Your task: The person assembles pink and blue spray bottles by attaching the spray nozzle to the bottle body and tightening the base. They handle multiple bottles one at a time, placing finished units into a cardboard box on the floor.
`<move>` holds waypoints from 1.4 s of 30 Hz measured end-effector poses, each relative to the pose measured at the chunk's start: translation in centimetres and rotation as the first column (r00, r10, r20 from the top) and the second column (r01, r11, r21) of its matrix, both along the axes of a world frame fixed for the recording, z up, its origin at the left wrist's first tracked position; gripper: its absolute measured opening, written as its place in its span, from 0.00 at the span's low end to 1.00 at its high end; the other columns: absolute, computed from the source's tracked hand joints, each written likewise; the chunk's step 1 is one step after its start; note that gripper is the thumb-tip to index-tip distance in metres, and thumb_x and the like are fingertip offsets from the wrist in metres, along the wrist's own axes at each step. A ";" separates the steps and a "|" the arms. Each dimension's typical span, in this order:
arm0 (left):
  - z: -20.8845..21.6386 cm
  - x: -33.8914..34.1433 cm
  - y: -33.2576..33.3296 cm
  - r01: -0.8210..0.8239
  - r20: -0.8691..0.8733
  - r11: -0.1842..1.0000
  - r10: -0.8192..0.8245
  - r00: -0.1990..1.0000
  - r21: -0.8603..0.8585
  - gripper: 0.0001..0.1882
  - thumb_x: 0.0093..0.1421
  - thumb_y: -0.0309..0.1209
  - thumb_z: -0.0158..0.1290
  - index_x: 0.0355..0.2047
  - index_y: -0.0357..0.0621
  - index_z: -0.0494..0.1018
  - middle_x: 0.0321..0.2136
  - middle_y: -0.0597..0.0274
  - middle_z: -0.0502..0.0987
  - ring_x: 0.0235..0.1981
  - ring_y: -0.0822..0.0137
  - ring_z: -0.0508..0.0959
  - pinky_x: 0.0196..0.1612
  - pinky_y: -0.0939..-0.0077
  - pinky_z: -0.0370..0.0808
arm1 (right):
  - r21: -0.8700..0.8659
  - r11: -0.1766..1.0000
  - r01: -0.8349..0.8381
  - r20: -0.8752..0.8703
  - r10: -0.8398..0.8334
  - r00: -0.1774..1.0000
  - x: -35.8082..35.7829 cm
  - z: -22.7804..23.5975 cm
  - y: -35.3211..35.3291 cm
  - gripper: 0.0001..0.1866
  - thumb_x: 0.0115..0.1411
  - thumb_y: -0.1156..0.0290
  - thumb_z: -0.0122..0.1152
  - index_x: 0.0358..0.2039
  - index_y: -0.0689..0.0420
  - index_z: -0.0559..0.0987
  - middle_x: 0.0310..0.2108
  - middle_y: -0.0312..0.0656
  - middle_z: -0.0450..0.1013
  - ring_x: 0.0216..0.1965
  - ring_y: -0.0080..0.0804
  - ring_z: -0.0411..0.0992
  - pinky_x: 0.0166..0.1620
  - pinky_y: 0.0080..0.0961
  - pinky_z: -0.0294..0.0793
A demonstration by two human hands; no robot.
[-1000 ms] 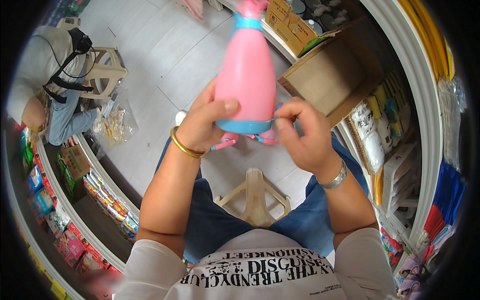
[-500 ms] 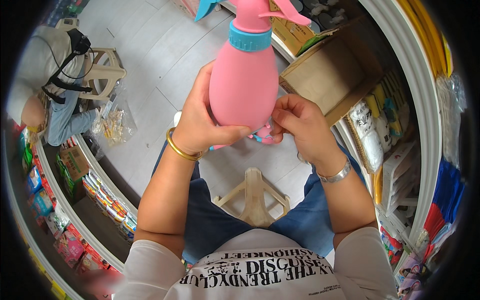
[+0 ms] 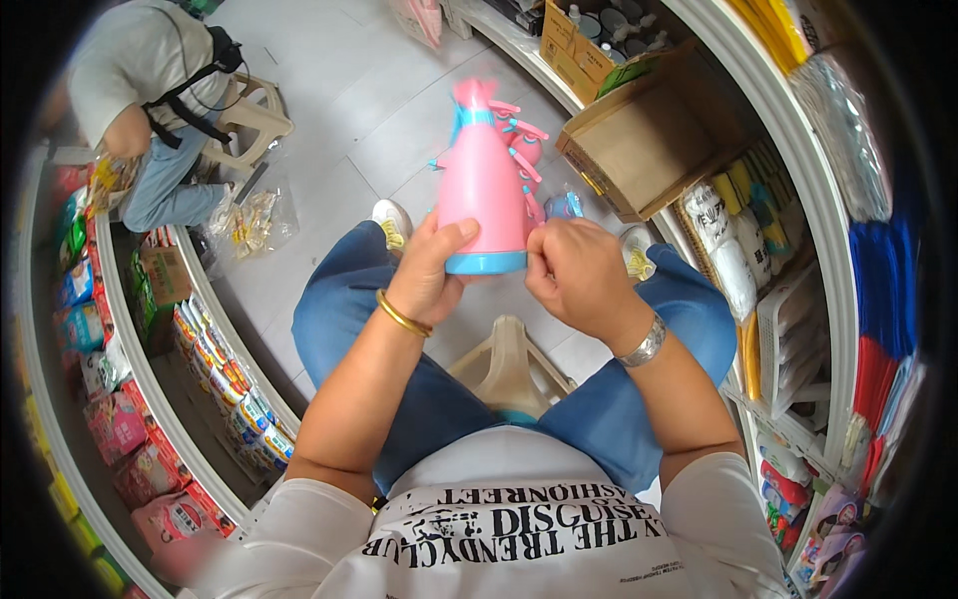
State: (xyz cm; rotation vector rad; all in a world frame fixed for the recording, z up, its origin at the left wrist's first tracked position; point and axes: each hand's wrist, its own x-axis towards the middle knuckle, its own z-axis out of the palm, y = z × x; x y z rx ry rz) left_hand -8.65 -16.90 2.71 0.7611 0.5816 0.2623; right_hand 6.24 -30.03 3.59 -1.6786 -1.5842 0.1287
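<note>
"How do the hands sit?"
"The left hand [image 3: 436, 268] is clamped round the lower left of the pink spray bottle [image 3: 483, 195]; the right hand [image 3: 577, 272] is curled together beside its lower right, contents, if any, hidden."
"And the bottle's lie?"
"Between both hands, ahead of the left palm, the nearer one; its long axis points away from the body, blue base [image 3: 486, 264] closest; beyond it, more pink sprayers [image 3: 526, 150]; rightward, an open cardboard box [image 3: 639, 150]."

Forearms [image 3: 365, 379] reach forward, left hand [image 3: 431, 268] clasped with thumb extended, right hand [image 3: 587, 280] curled almost fist-like
</note>
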 end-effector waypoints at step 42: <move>12.0 -8.9 -12.6 -0.217 0.235 0.166 -0.094 0.967 0.962 0.15 0.46 0.20 0.64 0.35 0.38 0.77 0.36 0.56 0.77 0.36 0.60 0.77 0.40 0.70 0.73 | 0.261 0.935 0.241 -0.936 0.184 0.299 -9.8 8.5 -15.3 0.45 0.41 0.70 0.79 0.58 0.66 0.65 0.49 0.45 0.74 0.50 0.35 0.75 0.53 0.31 0.75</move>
